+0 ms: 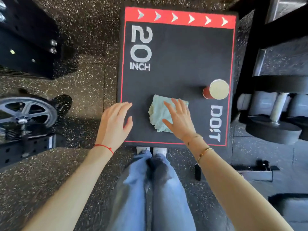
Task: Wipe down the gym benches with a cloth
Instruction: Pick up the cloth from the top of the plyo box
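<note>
Speckled rubber floor (pixel 93 77) all round, with a black padded box (pixel 180 64) standing ahead of the feet, red-bordered and marked "20 INCH". Pale blue cloth (pixel 158 114) lying flat near the box's near edge, roughly midway across, crumpled square with no clear long axis. Right hand (pixel 179 120) spread directly over the cloth's right half, fingers wide and straight, pointing away up the box; whether pressing down or just above cannot be told for sure. Left hand (pixel 115 120) just beside the cloth on its left, over the box's left edge, fingers relaxed and apart, holding nothing. Right hand plainly the nearer, already on or over the cloth.

Open dark surface stretching far ahead and leftward toward the lettering: plenty of room for forward strokes. Red cup (pixel 215 90) standing close to the right and slightly beyond the cloth, likely to be knocked by a rightward sweep. Near edge close behind the cloth, so little room for pulling back. Dumbbell (pixel 275 117) off to the right, weight plate (pixel 26 112) left on the floor, both well apart from the box.
</note>
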